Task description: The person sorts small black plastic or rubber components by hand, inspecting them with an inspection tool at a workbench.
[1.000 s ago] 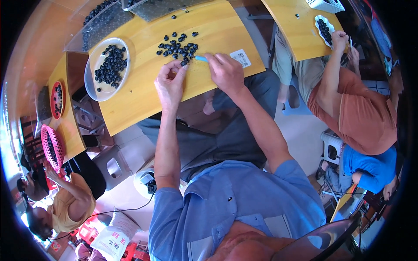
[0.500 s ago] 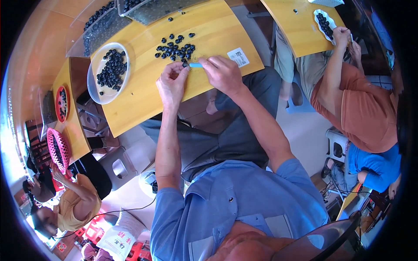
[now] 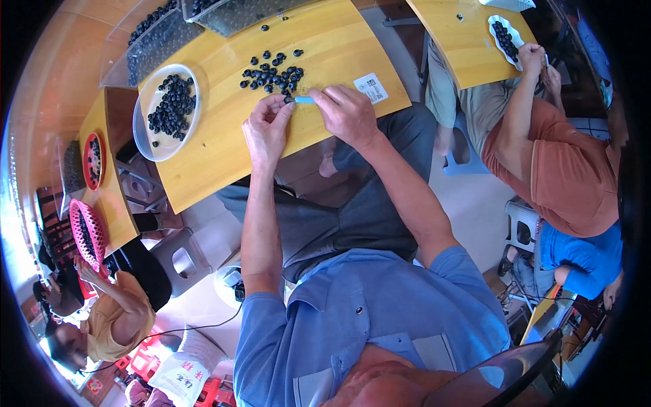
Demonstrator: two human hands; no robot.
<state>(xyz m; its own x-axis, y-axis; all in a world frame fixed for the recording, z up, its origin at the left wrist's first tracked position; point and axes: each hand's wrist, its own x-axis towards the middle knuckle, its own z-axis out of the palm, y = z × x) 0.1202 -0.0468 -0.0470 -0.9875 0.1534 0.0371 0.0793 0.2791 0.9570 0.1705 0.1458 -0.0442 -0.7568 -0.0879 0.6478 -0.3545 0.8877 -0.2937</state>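
Over the near edge of the yellow wooden table (image 3: 230, 136), my left hand (image 3: 265, 130) pinches a small dark round bead-like piece (image 3: 288, 100) between thumb and fingertips. My right hand (image 3: 348, 117) grips a slim tool with a light-blue handle (image 3: 304, 100), its tip against that piece. The tip itself is too small to make out. Just beyond my hands lies a loose group of similar dark round pieces (image 3: 268, 88). To the left, a round clear plastic bowl (image 3: 140, 139) holds a pile of the same pieces (image 3: 169, 112).
Clear bins (image 3: 241, 19) of dark pieces stand at the table's far edge. A white printed label (image 3: 370, 88) lies at the right. One person works at another table with a white dish (image 3: 494, 26); another, at left, touches a pink basket (image 3: 102, 234).
The whole view has shifted very slightly. Both hands keep the same hold, with the tool still against the dark piece.
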